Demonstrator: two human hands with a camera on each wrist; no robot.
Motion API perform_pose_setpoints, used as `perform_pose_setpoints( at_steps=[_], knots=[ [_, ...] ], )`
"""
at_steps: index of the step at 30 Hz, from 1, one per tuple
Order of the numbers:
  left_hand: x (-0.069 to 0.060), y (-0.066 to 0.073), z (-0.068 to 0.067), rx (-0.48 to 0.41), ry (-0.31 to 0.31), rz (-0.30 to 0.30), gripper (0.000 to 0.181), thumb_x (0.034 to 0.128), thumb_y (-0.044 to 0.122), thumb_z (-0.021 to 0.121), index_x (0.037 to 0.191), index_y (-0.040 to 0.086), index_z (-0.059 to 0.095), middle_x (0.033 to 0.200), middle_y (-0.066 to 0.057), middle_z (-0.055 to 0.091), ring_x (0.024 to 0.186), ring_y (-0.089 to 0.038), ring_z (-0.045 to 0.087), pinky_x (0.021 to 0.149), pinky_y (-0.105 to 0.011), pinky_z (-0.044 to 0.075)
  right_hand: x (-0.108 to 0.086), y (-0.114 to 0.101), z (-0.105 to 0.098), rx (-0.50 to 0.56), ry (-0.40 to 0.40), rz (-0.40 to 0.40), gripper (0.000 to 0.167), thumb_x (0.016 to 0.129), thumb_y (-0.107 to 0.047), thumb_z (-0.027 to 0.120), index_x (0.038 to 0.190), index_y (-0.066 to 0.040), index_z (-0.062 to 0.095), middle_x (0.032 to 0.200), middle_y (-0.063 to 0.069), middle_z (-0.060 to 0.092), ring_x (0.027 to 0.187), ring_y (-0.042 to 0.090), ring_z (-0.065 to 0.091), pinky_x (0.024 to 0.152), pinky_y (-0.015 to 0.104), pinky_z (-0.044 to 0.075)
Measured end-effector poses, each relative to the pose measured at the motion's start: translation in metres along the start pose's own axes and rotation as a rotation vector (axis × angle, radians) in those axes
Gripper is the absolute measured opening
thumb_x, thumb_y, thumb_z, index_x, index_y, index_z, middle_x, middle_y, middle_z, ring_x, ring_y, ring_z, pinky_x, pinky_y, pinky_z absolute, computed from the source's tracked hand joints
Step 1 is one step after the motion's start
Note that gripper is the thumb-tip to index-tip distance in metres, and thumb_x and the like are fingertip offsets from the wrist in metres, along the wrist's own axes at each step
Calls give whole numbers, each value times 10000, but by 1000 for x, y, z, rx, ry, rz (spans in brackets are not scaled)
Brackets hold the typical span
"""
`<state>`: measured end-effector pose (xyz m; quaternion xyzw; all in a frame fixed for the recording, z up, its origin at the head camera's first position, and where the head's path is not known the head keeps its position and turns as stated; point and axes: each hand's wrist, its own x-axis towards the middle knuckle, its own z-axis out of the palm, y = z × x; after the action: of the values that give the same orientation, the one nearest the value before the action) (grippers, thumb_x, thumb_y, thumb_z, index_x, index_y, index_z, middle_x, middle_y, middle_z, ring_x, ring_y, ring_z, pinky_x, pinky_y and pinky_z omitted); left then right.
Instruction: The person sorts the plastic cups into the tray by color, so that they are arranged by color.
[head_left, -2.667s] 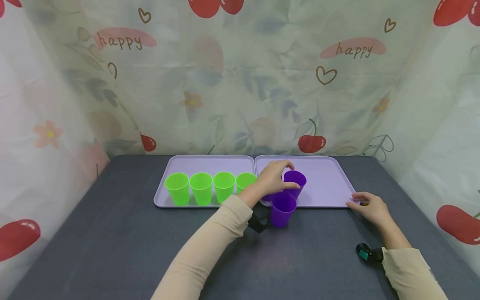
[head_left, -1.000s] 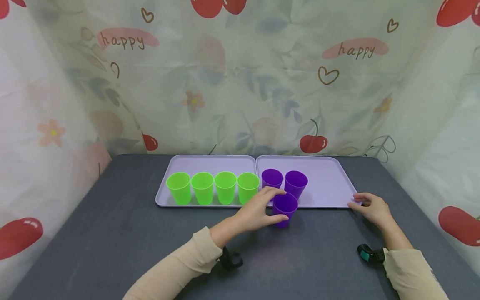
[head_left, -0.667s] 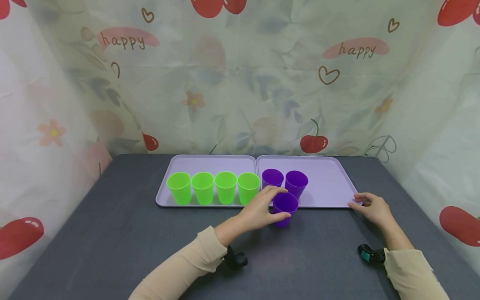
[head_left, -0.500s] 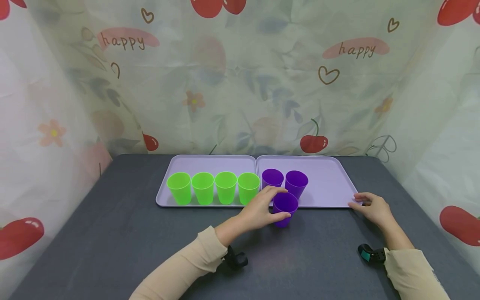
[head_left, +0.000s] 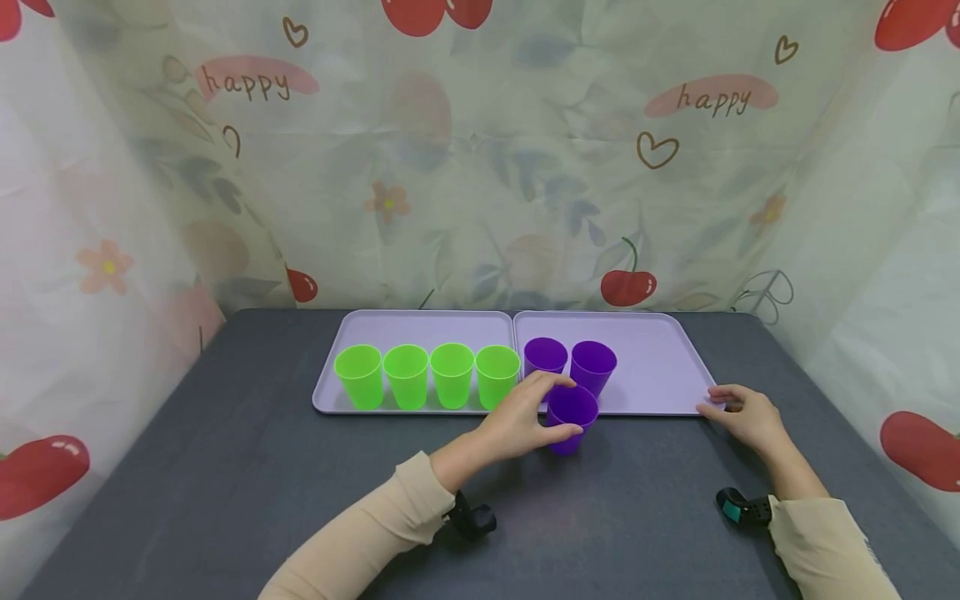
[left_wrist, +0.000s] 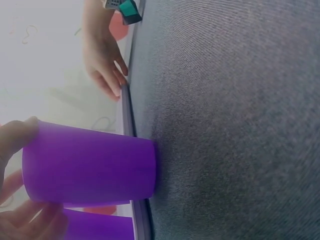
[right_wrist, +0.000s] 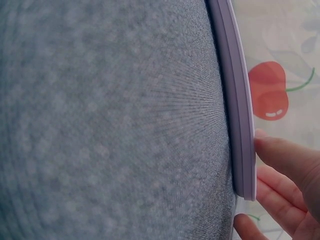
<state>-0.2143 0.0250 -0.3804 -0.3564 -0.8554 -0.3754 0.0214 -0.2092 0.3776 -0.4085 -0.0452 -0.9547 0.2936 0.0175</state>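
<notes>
My left hand [head_left: 517, 421] holds a purple cup [head_left: 573, 408] near its rim, thumb on the near side and fingers on the far side. This cup stands upright on the dark table, just in front of the right-hand lilac tray [head_left: 652, 358]. Two more purple cups, the left one [head_left: 545, 354] and the right one [head_left: 594, 365], stand in that tray; the left one's lower part is hidden. At the tray's front right corner my right hand [head_left: 746, 417] grips the rim. Its thumb [right_wrist: 280, 155] lies against the edge in the right wrist view.
A second lilac tray [head_left: 431, 325] adjoins on the left, with several upright green cups [head_left: 452, 375] in a row along its front. Both trays lie on the dark grey table [head_left: 247, 467]. A patterned curtain [head_left: 480, 167] hangs behind and at both sides.
Earlier my left hand was at the right purple cup in the tray; it has come back to the front purple cup and holds it. My right hand has stayed at the tray corner.
</notes>
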Motion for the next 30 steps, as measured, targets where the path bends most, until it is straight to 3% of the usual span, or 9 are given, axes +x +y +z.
perform_pose_setpoints(
  at_steps=[15, 30],
  knots=[
    [3, 8, -9, -36, 3, 14, 501, 784, 258, 739, 1215, 104, 536, 1199, -42, 570, 1088, -142, 531, 930, -232, 470, -1, -1, 1, -1, 15, -10, 513, 880, -316, 627, 1163, 104, 542, 1170, 325, 574, 1071, 481, 541, 817, 514, 480],
    [8, 20, -17, 0, 0, 48, 488, 775, 259, 742, 1200, 123, 544, 1176, -22, 583, 1094, -135, 533, 934, -231, 471, 0, 0, 0, -1, -6, -1, 531, 887, -333, 618, 1179, 101, 532, 1188, 328, 560, 1084, 482, 530, 824, 527, 471]
  ],
)
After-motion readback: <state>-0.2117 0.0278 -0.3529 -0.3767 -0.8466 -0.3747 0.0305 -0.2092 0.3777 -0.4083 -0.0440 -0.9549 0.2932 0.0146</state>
